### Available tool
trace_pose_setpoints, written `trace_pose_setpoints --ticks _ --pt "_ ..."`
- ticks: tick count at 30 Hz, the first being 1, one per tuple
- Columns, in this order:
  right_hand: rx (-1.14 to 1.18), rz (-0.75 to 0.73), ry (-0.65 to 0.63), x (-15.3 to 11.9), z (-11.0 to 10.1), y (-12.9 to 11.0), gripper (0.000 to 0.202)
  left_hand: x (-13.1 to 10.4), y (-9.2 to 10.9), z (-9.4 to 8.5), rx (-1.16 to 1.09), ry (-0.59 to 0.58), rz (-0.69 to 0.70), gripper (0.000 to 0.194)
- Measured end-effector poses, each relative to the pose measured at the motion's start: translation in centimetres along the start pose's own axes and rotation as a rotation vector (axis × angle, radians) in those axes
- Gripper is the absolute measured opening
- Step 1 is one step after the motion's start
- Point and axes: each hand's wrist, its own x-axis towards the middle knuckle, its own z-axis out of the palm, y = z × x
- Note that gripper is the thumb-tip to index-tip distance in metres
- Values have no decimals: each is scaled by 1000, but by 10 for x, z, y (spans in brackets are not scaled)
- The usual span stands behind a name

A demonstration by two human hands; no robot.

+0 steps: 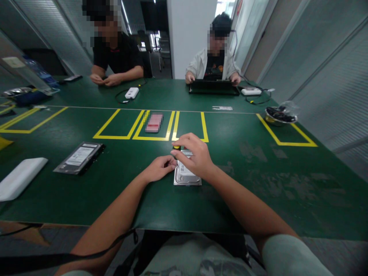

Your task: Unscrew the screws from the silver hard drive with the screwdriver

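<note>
A silver hard drive (188, 178) with a white label lies flat on the green table in front of me. Over its far left corner, my right hand (194, 155) pinches a screwdriver with a black and yellow handle (176, 147); its shaft and tip are hidden. My left hand (160, 168) rests on the table with fingers curled, its fingertips against the drive's left edge. Farther left lies a second hard drive (79, 158) inside a clear bag.
A white packet (21, 179) lies at the left. Yellow tape frames mark the table, one around a pink phone-shaped item (154, 122). A metal bowl of dark items (278, 115) stands at the right. Across sit two people, one holding a black tray-like panel (214, 87).
</note>
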Motion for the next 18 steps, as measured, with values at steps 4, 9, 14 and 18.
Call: trace_pose_setpoints --ticks 4,9,14,18 --pt "73 -26 -55 1 -1 0 19 0 1 0 1 10 1 18" --pt "26 6 -30 0 -1 2 15 -1 4 0 40 7 -6 18" --pt "28 10 -6 0 -1 0 15 -1 5 0 34 19 -12 18" --pt "23 -32 -2 0 1 1 14 -1 5 0 36 13 -8 19"
